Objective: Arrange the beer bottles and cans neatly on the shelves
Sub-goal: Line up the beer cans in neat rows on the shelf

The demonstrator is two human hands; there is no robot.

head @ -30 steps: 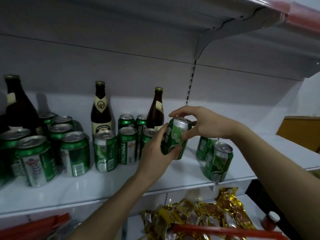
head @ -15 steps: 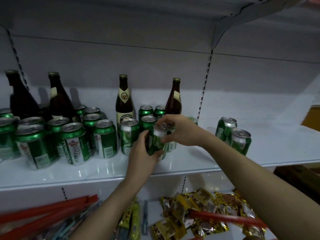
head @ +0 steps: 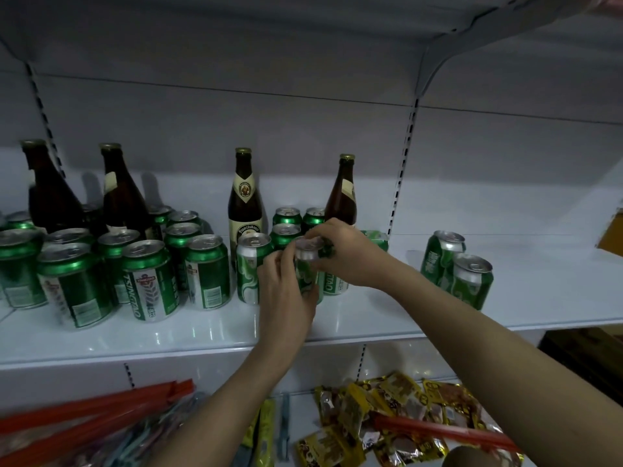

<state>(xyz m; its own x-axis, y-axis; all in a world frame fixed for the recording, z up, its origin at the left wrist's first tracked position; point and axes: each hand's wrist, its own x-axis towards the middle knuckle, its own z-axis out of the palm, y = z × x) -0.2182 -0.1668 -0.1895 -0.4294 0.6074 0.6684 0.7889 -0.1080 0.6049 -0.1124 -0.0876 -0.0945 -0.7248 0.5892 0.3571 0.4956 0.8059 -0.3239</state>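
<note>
- The held can (head: pixel 306 264), green with a silver top, stands upright at the centre of the frame on the white shelf (head: pixel 371 318), gripped by both hands.
- The left hand (head: pixel 286 298) wraps the can's body from the lower left, fingers curled closed around it; whether the can's base touches the shelf is hidden behind this hand.
- The right hand (head: pixel 340 254) comes from the lower right and pinches the can's top rim with thumb and fingertips, closed on it.
- Just left of the held can stands a green-and-white can (head: pixel 251 271), close beside the left hand's fingers.
- Just right, partly behind the right hand, is a Tsingtao can (head: pixel 333 281); more green cans (head: pixel 286 217) sit behind in a short row.
- A labelled brown bottle (head: pixel 244 203) stands upright behind the green-and-white can; a second brown bottle (head: pixel 344 193) stands behind the right hand.
- At the left of the frame is a loose cluster of green cans (head: pixel 148 278), with two dark bottles (head: pixel 121 193) behind them.
- At the right of the frame, well apart from the hands, two cans (head: pixel 470 281) stand together, one just in front of the other.
- On the lower shelf, at the bottom right, lie yellow snack packets (head: pixel 387 419); red strips (head: pixel 84 412) lie at the bottom left.
</note>
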